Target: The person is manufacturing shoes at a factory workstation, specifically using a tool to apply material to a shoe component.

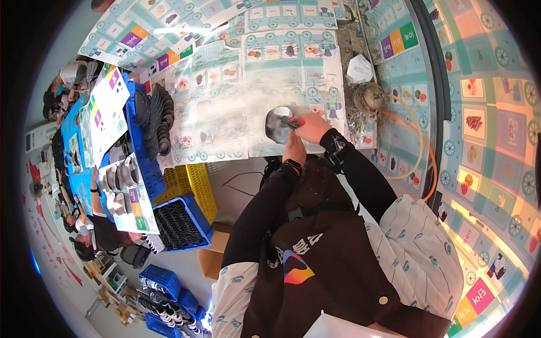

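Note:
A dark grey, rounded piece with a pale patch at its upper edge sits over the near part of the work table. It resembles a shoe sole, but its exact kind is unclear. My right hand is closed around a small dark tool with red on it, held at the piece's right side. Just below, my left hand reaches up to the piece's lower right edge, fingers closed and partly hidden. Whether it grips the piece or the tool cannot be made out.
Printed sheets, dusted white, cover the table. At left, a blue crate bears dark curved pieces; a lower blue crate and yellow crate stand beneath. A white mask-like item and orange hose are right. People work far left.

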`<state>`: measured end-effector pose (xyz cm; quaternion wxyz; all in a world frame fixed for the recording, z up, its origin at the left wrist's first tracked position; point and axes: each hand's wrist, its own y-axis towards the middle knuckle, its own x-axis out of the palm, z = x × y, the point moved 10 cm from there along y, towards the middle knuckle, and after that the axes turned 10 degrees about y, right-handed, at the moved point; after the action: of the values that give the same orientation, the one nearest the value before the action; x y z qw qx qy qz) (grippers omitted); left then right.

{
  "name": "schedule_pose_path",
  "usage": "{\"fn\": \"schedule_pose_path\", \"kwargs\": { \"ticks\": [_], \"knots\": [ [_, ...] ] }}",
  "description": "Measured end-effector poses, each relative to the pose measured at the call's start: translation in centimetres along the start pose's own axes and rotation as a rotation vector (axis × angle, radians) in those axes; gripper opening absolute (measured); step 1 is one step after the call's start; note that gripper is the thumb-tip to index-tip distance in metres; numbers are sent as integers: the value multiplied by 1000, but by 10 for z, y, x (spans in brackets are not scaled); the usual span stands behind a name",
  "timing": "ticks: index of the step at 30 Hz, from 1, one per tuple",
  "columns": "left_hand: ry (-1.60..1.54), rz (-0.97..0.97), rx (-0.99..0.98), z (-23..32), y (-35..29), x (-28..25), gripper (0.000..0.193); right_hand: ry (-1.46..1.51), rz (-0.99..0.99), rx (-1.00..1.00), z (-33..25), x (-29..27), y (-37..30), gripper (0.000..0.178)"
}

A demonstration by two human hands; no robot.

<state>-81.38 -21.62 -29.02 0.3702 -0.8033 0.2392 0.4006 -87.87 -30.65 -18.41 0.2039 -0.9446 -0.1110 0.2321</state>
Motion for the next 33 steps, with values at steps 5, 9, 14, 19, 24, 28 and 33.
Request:
{"fn": "schedule_pose_path", "kwargs": {
  "ticks": [5,9,14,19,24,28,33],
  "knots": [
    [-77,-74,21,2,5,3,55,-39,-48,12,-7,-5,1,41],
    [-39,18,-13,-1,-4,-1,51,-172,-182,62,-23,4,4,40],
    [-77,108,17,-2,-6,-18,43,-204,-123,-62,-31,2,8,32],
    [-643,-91,391,-2,-34,-40,28,-105,-182,57,-16,-32,-1,30],
    [-886,368,-688,-172,-70,-36,78,-129,240,110,34,-83,-37,25],
    [-679,151,-871,-154,-32,25,149,-263,495,-102,80,-54,-48,13],
    [-792,-101,-911,-150,-14,18,143,-444,532,28,160,-39,-66,59]
  ]
}}
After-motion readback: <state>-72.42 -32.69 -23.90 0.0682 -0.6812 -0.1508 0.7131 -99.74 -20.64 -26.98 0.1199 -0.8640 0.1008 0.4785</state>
